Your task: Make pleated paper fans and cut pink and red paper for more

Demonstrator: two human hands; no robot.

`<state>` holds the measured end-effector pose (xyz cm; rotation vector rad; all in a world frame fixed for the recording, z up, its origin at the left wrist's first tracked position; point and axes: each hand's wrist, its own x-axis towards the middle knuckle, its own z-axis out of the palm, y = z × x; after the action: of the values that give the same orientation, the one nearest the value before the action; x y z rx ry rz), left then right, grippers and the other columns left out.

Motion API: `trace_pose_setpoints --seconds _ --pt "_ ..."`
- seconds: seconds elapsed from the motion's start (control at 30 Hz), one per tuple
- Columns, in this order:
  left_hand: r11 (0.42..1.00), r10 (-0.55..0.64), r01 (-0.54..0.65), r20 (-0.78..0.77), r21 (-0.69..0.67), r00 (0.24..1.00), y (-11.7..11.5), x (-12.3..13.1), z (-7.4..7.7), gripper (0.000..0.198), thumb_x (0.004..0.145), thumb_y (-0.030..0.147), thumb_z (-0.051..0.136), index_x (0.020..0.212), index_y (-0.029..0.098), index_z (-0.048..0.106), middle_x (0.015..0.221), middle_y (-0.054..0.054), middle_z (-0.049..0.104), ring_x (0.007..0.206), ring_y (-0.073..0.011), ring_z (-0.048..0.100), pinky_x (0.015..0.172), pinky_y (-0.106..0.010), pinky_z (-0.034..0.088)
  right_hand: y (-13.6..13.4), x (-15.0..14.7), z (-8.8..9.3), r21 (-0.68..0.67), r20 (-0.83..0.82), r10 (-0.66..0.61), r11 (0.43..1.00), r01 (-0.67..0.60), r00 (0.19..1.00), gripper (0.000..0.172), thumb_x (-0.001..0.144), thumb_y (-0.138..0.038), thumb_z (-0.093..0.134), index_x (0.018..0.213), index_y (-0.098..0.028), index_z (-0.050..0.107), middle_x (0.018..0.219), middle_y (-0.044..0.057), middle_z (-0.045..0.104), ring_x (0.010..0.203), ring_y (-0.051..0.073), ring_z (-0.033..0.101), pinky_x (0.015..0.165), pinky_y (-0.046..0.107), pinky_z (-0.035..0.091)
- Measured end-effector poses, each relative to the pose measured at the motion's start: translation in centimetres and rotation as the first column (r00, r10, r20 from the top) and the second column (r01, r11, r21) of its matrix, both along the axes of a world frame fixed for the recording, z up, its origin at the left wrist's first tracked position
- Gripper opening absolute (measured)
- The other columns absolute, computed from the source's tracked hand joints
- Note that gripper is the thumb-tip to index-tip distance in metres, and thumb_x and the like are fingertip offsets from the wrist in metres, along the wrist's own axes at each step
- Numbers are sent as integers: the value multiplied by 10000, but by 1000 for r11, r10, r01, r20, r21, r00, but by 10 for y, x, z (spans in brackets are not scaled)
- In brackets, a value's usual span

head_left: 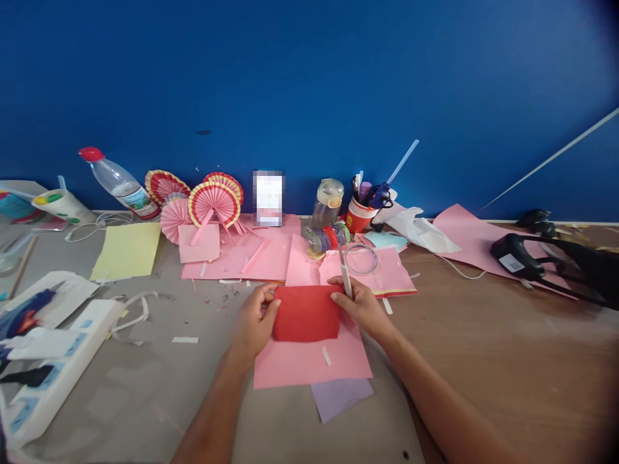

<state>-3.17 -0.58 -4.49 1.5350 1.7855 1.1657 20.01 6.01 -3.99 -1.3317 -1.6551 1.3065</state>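
Observation:
A red rectangular sheet (pixel 307 314) is held up between both hands, over a pink sheet (pixel 309 367) lying on the table. My left hand (pixel 256 319) pinches its left edge, thumb in front. On the right side, my right hand (pixel 355 306) grips the sheet's upper right corner with the thumb in front. A slim light-coloured tool (pixel 345 278), pointing up, also sits in my right hand; its lower end is hidden by the fingers. A small white strip (pixel 326 356) lies on the pink sheet, and a purple sheet (pixel 342 396) sticks out below.
Folded paper fans (pixel 214 204), a bottle (pixel 123 187), a phone-like screen (pixel 269 198), a clear jar (pixel 329 201) and a red cup (pixel 360 216) stand along the blue wall. A power strip (pixel 62 374) is at left, a yellow sheet (pixel 126 250) behind it, black straps (pixel 556 264) at right.

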Motion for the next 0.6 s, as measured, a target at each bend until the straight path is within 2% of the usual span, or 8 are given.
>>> trace_pose_setpoints --seconds 0.17,0.33,0.6 --pt "996 -2 10 -99 84 995 1 0 -7 412 830 238 495 1240 191 483 719 20 590 719 -136 573 767 -288 460 -1 -3 0 32 41 -50 998 48 998 309 722 -332 575 978 -168 631 753 -3 591 655 142 494 638 259 426" --pt "994 -6 23 -154 108 988 2 -4 -12 291 837 247 495 1112 189 572 746 -6 596 769 -154 581 798 -309 462 -2 -5 1 66 57 -80 995 76 995 295 711 -338 561 937 -166 638 674 -21 540 586 124 433 580 246 402" --pt "994 26 -10 -143 112 989 2 -4 -8 237 822 255 510 1040 202 588 707 6 599 739 -155 592 780 -312 473 1 -2 -6 76 70 -77 995 71 995 279 723 -313 556 951 -171 634 605 -49 431 559 115 381 541 231 357"
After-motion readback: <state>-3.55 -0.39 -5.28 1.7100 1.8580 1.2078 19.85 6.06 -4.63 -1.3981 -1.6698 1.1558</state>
